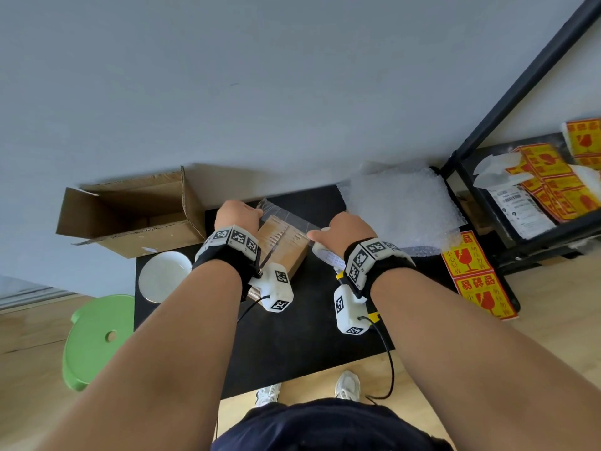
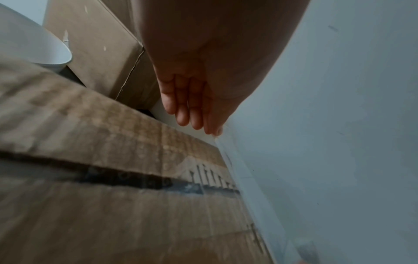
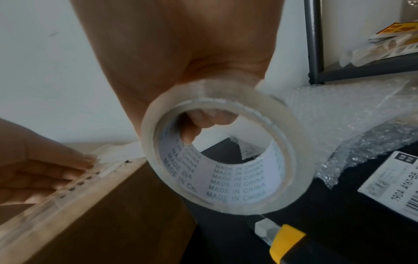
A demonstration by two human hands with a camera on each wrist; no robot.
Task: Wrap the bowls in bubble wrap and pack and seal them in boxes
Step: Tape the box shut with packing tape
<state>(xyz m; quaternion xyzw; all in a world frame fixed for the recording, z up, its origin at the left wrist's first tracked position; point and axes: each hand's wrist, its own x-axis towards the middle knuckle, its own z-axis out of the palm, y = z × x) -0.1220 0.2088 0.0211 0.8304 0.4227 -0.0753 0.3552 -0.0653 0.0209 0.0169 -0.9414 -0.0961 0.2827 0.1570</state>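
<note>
A small closed cardboard box point(image 1: 286, 249) point(image 2: 113, 205) point(image 3: 101, 214) stands mid-table. A strip of clear tape point(image 1: 289, 218) point(image 2: 246, 169) runs over its top seam toward the far edge. My left hand point(image 1: 239, 211) point(image 2: 194, 114) point(image 3: 52, 171) lays straight fingers on the tape at the box's far edge. Just right of the box, my right hand point(image 1: 344, 227) point(image 3: 203, 121) grips the clear tape roll point(image 1: 328, 255) point(image 3: 237, 182), fingers hooked through its core. An empty white bowl point(image 1: 164, 275) point(image 2: 27, 42) sits left of the box. A bubble wrap sheet point(image 1: 403, 206) point(image 3: 339, 116) lies at the right.
A large open carton point(image 1: 136, 216) lies on its side at the back left. A yellow utility knife point(image 1: 374, 315) point(image 3: 282, 239) rests under my right wrist. Red-yellow fragile stickers point(image 1: 478, 275) and a black shelf point(image 1: 520, 92) are to the right; a green stool point(image 1: 97, 336) is left.
</note>
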